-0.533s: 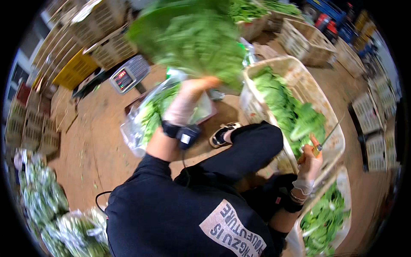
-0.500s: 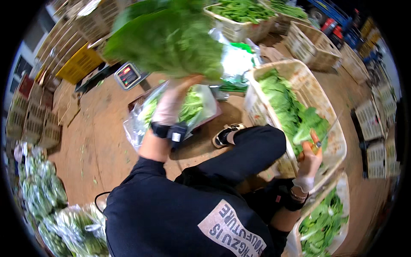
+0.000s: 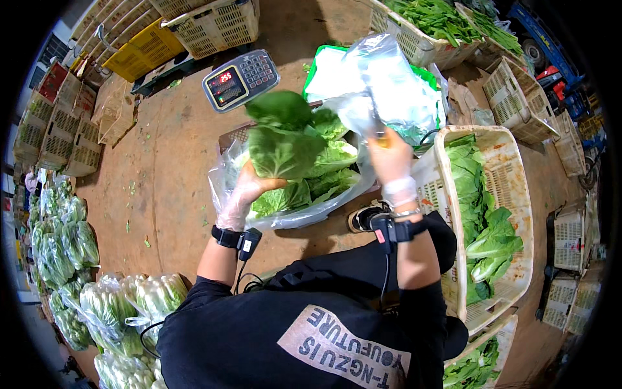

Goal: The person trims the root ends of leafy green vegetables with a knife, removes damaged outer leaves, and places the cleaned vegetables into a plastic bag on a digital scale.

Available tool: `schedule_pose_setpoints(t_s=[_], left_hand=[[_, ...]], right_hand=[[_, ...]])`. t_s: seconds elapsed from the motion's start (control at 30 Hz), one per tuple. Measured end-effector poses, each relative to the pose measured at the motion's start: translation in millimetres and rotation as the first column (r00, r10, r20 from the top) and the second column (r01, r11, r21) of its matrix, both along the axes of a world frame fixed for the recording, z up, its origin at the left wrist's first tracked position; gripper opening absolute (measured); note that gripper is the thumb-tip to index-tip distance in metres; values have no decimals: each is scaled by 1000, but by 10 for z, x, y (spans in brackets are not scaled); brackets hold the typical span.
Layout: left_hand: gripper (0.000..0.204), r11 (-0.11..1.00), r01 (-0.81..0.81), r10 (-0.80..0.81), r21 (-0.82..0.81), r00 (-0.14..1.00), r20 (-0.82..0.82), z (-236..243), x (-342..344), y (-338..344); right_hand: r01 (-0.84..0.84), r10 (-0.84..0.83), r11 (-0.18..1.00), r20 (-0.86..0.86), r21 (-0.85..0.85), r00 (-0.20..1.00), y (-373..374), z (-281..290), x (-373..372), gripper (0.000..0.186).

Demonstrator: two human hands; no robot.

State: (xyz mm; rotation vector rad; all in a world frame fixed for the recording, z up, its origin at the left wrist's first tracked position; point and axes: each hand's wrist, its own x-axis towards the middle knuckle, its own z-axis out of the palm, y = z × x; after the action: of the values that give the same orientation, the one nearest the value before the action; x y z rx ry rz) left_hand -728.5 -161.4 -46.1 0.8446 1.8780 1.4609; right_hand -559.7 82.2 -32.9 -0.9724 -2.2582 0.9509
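My left hand (image 3: 249, 187), in a thin clear glove, is closed round the base of a leafy green lettuce head (image 3: 285, 146). The lettuce is held over a crate lined with a clear plastic bag (image 3: 317, 217), where more lettuce heads (image 3: 337, 159) lie. To the right, my right hand (image 3: 391, 155), gloved too, grips a knife with an orange-yellow handle. Its blade (image 3: 372, 104) points up and away, blurred, in front of a pile of clear plastic bags (image 3: 395, 78). Most of the handle is hidden by my fingers.
A scale display (image 3: 240, 79) stands beyond the lined crate. On my right, a tall white crate (image 3: 521, 259) holds lettuce, with another crate of greens (image 3: 476, 366) nearer. Bagged vegetables (image 3: 107, 311) lie at left. Stacked crates (image 3: 217, 29) and a crate of greens (image 3: 421, 48) stand farther off.
My left hand has brought the lettuce down from high up to just over the lined crate. My right hand has swung left with the knife, away from the white crate. The view has shifted.
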Motion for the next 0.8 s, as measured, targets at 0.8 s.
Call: schedule_pose_setpoints(t_s=[0.8], left_hand=[[39, 931, 355, -293, 87, 584, 757, -351, 977, 1042]], right_hand=[[-565, -390, 315, -646, -763, 656, 175, -164, 721, 24]])
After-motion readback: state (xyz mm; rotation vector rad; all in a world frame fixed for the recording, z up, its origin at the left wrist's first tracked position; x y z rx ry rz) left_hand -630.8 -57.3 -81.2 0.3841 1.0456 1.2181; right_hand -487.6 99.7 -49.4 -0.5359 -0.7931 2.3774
